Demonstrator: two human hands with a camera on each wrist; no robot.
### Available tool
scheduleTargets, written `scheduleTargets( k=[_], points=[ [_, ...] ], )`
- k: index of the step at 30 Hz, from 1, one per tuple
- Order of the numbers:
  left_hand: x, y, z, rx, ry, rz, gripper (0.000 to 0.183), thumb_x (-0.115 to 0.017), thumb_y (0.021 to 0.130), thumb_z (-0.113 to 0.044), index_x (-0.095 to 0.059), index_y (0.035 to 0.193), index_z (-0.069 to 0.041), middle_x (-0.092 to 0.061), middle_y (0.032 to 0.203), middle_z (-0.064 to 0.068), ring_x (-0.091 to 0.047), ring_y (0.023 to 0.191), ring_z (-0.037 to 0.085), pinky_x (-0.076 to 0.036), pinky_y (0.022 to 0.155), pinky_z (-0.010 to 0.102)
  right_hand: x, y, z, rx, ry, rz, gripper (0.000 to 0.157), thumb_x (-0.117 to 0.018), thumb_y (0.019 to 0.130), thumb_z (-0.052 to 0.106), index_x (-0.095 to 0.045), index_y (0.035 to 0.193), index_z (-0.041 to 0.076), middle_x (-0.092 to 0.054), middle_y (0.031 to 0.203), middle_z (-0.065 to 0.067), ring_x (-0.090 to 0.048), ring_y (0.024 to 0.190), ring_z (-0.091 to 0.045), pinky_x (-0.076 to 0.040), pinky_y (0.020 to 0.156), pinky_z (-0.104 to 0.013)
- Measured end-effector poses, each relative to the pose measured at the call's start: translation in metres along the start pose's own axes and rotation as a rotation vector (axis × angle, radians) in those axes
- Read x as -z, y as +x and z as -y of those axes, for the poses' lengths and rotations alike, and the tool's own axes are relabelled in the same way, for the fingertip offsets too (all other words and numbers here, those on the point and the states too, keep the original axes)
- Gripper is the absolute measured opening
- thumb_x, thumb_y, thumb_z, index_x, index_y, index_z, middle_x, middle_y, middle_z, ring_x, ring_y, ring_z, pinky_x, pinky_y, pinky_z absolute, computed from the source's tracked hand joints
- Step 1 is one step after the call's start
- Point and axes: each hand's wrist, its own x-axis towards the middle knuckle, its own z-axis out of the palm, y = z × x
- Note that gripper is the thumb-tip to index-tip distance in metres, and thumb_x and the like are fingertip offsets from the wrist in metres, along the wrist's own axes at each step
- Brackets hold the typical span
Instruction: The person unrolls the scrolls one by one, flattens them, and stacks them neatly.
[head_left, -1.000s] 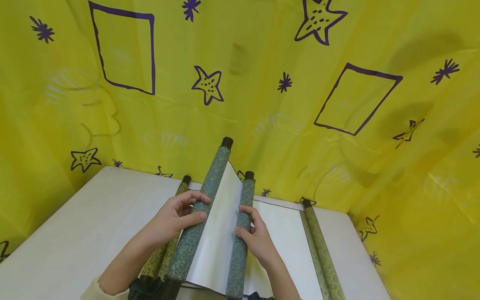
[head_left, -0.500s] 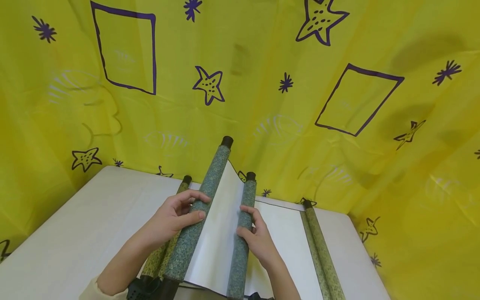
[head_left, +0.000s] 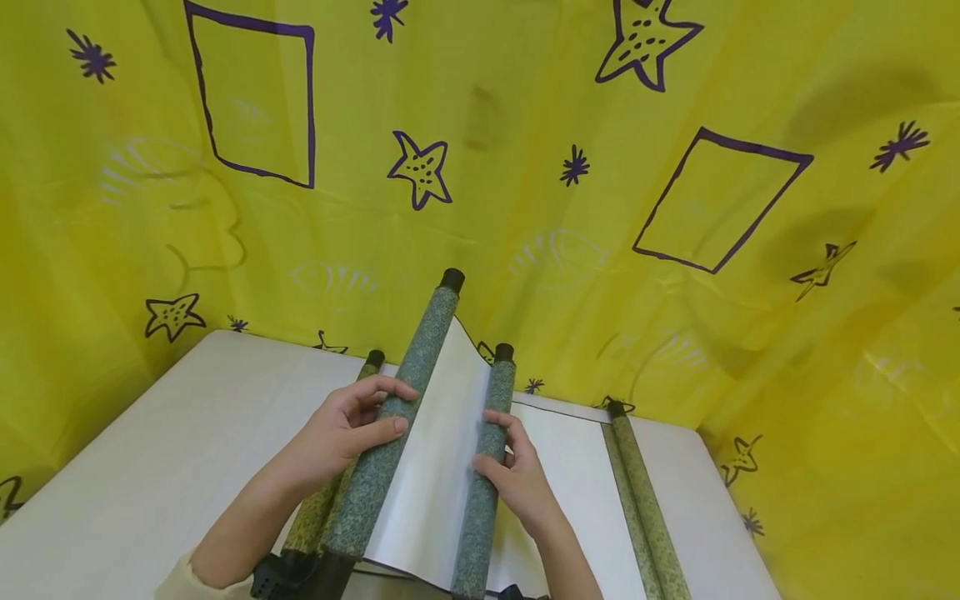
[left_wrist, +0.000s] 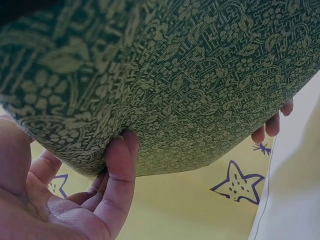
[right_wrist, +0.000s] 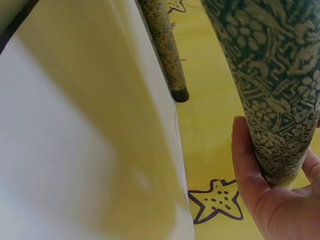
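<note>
A scroll with blue-green floral-patterned backing is held up in the head view, partly unrolled. My left hand (head_left: 337, 433) grips its left roll (head_left: 375, 475), thumb on the near side. Around the narrower right roll (head_left: 476, 508) my right hand (head_left: 521, 479) curls its thumb and fingers. Bare white paper (head_left: 423, 475) spans between the two rolls. Dark knobs cap the roll ends. In the left wrist view the patterned backing (left_wrist: 200, 100) fills the top, and the right hand's fingertips (left_wrist: 272, 126) show beyond it. The right wrist view shows the right roll (right_wrist: 275, 95) in that hand.
Below, a yellow-green scroll lies open on the white table (head_left: 202, 408), with its left roll (head_left: 311, 517) partly behind my left arm and its right roll (head_left: 645, 500) at the right. A yellow cloth (head_left: 510, 200) with drawn stars hangs behind the table.
The left roll has shifted slightly left with my left hand, and the white paper strip between the rolls looks a little wider. My right hand keeps nearly the same place and hold.
</note>
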Motion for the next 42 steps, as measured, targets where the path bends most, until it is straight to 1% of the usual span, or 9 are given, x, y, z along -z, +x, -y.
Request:
scheduleTargets(
  k=[4,9,16,19,23,26,34,37,42],
  points=[
    [0.001,-0.001,0.0,-0.003,0.007,-0.005,0.03,-0.059,0.09,-0.017,-0.053,0.12,-0.013,-0.044,0.125,0.009,-0.05,0.086,0.023,-0.045,0.076,0.035,-0.001,-0.003,0.007,-0.002,0.008,0.007,0.054,-0.057,0.088,0.003,-0.036,0.136,0.015,-0.035,0.133,-0.018,-0.053,0.097,-0.029,-0.045,0.081,-0.039],
    [0.003,-0.001,-0.001,-0.034,0.013,0.0,0.03,-0.058,0.091,-0.015,-0.053,0.12,-0.011,-0.041,0.13,0.01,-0.051,0.089,0.024,-0.045,0.076,0.035,-0.001,-0.004,0.008,-0.013,0.016,0.013,0.056,-0.058,0.087,0.005,-0.035,0.137,0.015,-0.036,0.13,-0.019,-0.053,0.099,-0.029,-0.047,0.08,-0.039],
    [0.003,-0.004,-0.002,-0.007,0.003,-0.025,0.03,-0.059,0.09,-0.017,-0.053,0.119,-0.012,-0.037,0.137,0.006,-0.051,0.098,0.025,-0.045,0.078,0.035,-0.002,-0.003,0.007,-0.02,0.004,-0.005,0.056,-0.059,0.087,0.005,-0.036,0.136,0.016,-0.033,0.135,-0.017,-0.051,0.102,-0.032,-0.045,0.083,-0.042],
    [0.003,-0.004,-0.003,-0.01,-0.009,-0.024,0.031,-0.059,0.09,-0.016,-0.053,0.12,-0.011,-0.039,0.135,0.005,-0.051,0.095,0.025,-0.045,0.078,0.035,0.0,0.002,-0.005,-0.018,-0.001,-0.014,0.056,-0.062,0.086,0.009,-0.037,0.135,0.021,-0.034,0.133,-0.014,-0.051,0.103,-0.031,-0.045,0.083,-0.042],
    [0.004,-0.005,-0.005,-0.019,-0.017,-0.019,0.03,-0.059,0.091,-0.015,-0.053,0.12,-0.01,-0.04,0.133,0.006,-0.049,0.092,0.024,-0.045,0.077,0.035,0.002,0.008,-0.02,0.004,-0.01,-0.018,0.055,-0.063,0.086,0.012,-0.038,0.133,0.025,-0.035,0.133,-0.013,-0.052,0.101,-0.03,-0.046,0.082,-0.041],
    [0.005,-0.005,-0.006,-0.021,-0.016,-0.018,0.03,-0.058,0.091,-0.015,-0.053,0.12,-0.01,-0.039,0.134,0.006,-0.049,0.092,0.024,-0.045,0.078,0.035,0.002,0.008,-0.019,0.008,-0.002,-0.016,0.055,-0.063,0.086,0.012,-0.038,0.134,0.023,-0.036,0.132,-0.013,-0.052,0.102,-0.031,-0.046,0.082,-0.042],
    [0.005,-0.006,-0.009,-0.026,-0.028,-0.018,0.03,-0.058,0.091,-0.014,-0.052,0.12,-0.009,-0.036,0.137,0.006,-0.05,0.097,0.024,-0.045,0.079,0.035,0.004,0.008,-0.021,-0.003,-0.008,-0.031,0.054,-0.062,0.086,0.012,-0.038,0.132,0.028,-0.039,0.127,-0.01,-0.053,0.099,-0.03,-0.047,0.08,-0.04],
    [0.005,-0.006,-0.009,-0.031,-0.035,-0.015,0.03,-0.058,0.091,-0.013,-0.052,0.12,-0.009,-0.037,0.137,0.007,-0.051,0.096,0.024,-0.045,0.079,0.034,0.005,0.009,-0.022,-0.01,-0.008,-0.026,0.055,-0.063,0.086,0.013,-0.038,0.132,0.028,-0.04,0.126,-0.01,-0.053,0.099,-0.029,-0.047,0.08,-0.039],
    [0.005,-0.008,-0.011,-0.033,-0.043,-0.007,0.03,-0.057,0.091,-0.012,-0.052,0.121,-0.008,-0.036,0.138,0.007,-0.051,0.096,0.023,-0.046,0.079,0.034,0.003,0.008,-0.023,-0.019,-0.015,-0.028,0.056,-0.063,0.085,0.012,-0.038,0.133,0.027,-0.038,0.13,-0.009,-0.052,0.101,-0.029,-0.045,0.083,-0.041]
  ],
)
